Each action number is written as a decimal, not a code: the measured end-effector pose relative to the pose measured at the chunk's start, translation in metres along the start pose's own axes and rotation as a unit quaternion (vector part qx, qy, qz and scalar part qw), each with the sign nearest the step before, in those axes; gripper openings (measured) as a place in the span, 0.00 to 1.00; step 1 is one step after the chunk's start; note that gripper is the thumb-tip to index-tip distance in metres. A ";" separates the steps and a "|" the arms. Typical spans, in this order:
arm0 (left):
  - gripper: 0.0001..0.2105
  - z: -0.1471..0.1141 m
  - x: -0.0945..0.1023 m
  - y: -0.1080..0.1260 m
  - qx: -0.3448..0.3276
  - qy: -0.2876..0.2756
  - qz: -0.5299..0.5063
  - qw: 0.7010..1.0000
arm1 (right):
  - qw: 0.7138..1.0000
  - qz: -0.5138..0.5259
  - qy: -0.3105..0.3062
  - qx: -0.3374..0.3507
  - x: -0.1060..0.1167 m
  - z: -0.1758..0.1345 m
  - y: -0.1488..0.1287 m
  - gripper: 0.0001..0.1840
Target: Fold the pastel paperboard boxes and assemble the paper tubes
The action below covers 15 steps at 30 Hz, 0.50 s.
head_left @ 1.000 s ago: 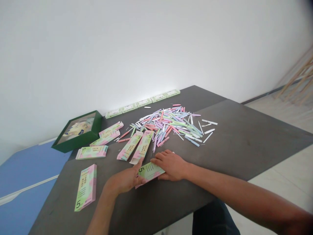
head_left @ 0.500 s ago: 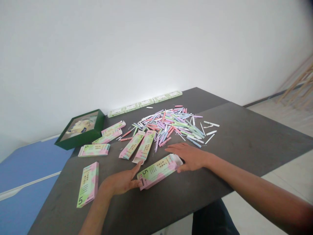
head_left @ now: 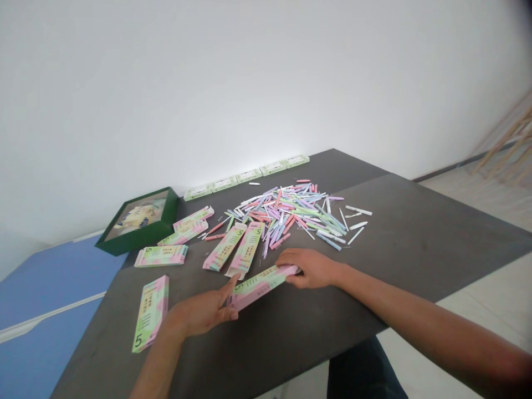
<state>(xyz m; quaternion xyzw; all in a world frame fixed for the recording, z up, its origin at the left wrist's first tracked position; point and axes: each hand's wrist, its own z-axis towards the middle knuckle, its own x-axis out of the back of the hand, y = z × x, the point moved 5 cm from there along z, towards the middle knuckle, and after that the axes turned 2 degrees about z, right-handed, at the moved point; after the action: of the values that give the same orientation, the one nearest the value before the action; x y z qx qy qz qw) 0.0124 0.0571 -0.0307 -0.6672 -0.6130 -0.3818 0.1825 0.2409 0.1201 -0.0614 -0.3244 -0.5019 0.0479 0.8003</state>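
A green and pink printed carton [head_left: 261, 287] marked with a 5 lies in front of me, tipped so its pink long side shows more. My right hand [head_left: 310, 268] is closed around its right end, thumb on the near side and fingers over the far side. My left hand [head_left: 203, 315] holds the left end between thumb and forefinger. Just beyond it, two similar cartons lie side by side, the nearer one [head_left: 246, 247] with an open end flap. To the left of my left hand lies another carton [head_left: 150, 313].
A heap of pastel pens and white sticks [head_left: 291, 213] spreads across the middle of the dark table [head_left: 399, 233]. A green box [head_left: 137, 238] with packets inside stands at the left edge. Several flat pale-green boxes [head_left: 249, 174] line the wall. More cartons [head_left: 162, 255] lie near the green box.
The carton has tipped up, showing more of its near side, and shifted slightly left. My right hand has closed over its right end and moved left with it.
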 end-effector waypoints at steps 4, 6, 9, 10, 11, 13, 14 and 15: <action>0.41 0.000 0.000 -0.001 0.004 -0.007 -0.008 1.000 | 0.999 0.026 -0.014 0.023 -0.006 0.003 0.001 0.29; 0.41 0.001 -0.001 -0.003 0.001 -0.006 -0.019 1.000 | 0.999 0.022 -0.017 0.018 -0.010 0.002 0.004 0.33; 0.40 0.003 -0.004 -0.008 0.000 -0.005 -0.031 1.000 | 1.000 -0.003 -0.023 -0.002 -0.015 -0.002 0.006 0.38; 0.40 0.004 -0.005 -0.009 -0.004 -0.003 -0.037 0.999 | 1.000 -0.011 -0.027 -0.007 -0.016 -0.004 0.006 0.38; 0.40 0.005 -0.005 -0.009 -0.009 0.000 -0.044 0.999 | 0.999 -0.017 -0.030 -0.011 -0.017 -0.005 0.006 0.38; 0.41 0.006 -0.005 -0.011 -0.020 0.008 -0.055 0.998 | 0.999 -0.025 -0.033 -0.017 -0.018 -0.008 0.005 0.39; 0.41 0.007 -0.005 -0.012 -0.024 0.010 -0.057 0.998 | 0.999 -0.026 -0.034 -0.018 -0.019 -0.009 0.005 0.39; 0.42 0.008 -0.006 -0.013 -0.023 0.011 -0.057 0.998 | 0.999 -0.025 -0.034 -0.020 -0.019 -0.011 0.005 0.39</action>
<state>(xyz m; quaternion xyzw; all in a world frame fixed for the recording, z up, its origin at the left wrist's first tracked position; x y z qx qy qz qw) 0.0024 0.0611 -0.0431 -0.6313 -0.6385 -0.4132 0.1517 0.2415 0.1110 -0.0820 -0.3261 -0.5376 0.0287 0.7771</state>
